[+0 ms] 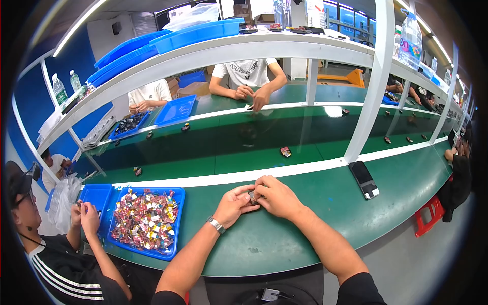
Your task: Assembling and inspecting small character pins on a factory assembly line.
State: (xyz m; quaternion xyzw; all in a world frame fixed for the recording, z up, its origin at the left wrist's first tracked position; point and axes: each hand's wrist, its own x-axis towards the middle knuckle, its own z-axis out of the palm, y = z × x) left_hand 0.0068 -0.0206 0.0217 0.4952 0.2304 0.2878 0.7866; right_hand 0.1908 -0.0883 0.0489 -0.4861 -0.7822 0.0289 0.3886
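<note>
Both hands meet over the green bench (305,223), near its white inner edge: left hand (235,204) and right hand (277,197) pinch a small dark part (252,195), its axis seemingly upright. Bare bench lies rightward; blue tray (179,223) sits left.

Green workbench (325,213) with white edge strip; white shelf frame (264,48) above; blue wall (30,101) at left; grey floor (422,264); red stool (429,216); ceiling strip light (76,30); windows (351,20) behind.
</note>
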